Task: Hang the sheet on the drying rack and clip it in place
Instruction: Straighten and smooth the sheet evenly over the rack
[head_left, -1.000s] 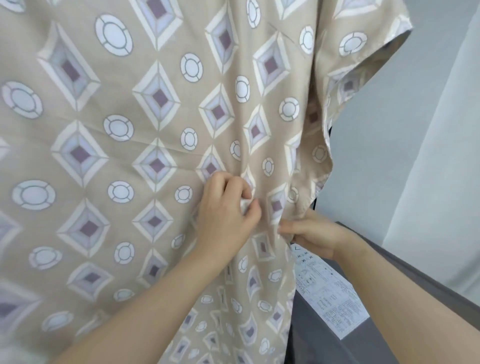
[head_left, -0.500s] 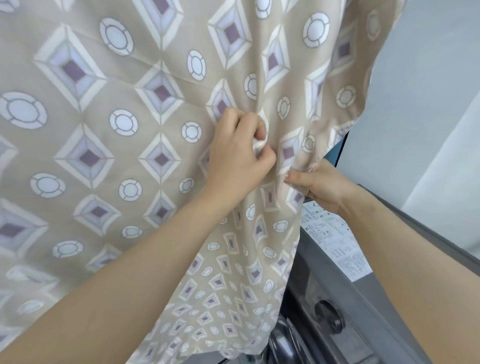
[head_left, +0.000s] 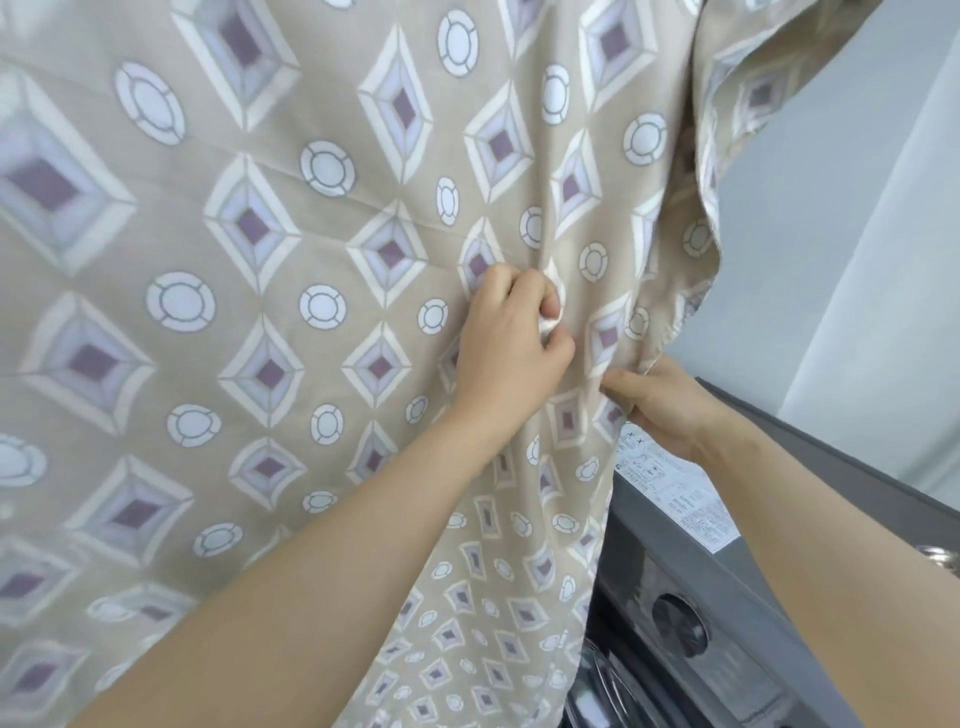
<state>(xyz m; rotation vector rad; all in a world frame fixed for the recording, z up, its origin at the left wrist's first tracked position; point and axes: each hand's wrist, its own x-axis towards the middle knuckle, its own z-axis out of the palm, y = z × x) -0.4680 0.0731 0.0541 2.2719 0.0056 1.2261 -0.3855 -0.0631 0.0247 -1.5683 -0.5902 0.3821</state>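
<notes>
- Sheet (head_left: 311, 260): beige fabric w/ purple-centred diamonds & white circles. It fills most of the view, top edge to bottom, hanging in front of the person. The top runs out of frame, so can't tell what carries it. Its R side edge hangs free, curls fwd at upper R, then drops to the R hand.
- Wall (head_left: 810, 208): pale grey, behind the sheet's R edge. A white panel or curtain sits beside it at far R.
- Grey appliance (head_left: 779, 587): lower R, below & behind the sheet's R edge. The sheet's lower part drapes in front of its L side.
- L hand (head_left: 511, 343): comes in from lower L to approx mid-frame, on the sheet's near face, a little in from the R edge. Fingers are curled, w/ thumb & fingertips pinching a small bunched fold of fabric. Creases run out from the pinch.
- R hand (head_left: 660, 410): comes in from lower R, just beside & slightly lower than the L hand, w/ cloth between them. Thumb lies on the near face and the fingers go behind, gripping the sheet at its R edge. Fingers are mostly hidden by cloth.
- Label (head_left: 680, 499): white printed sticker on the appliance top, just under the R hand & wrist. Text is too small to read.
- Dial (head_left: 680, 623): dark round knob on the appliance front, below the label.
</notes>
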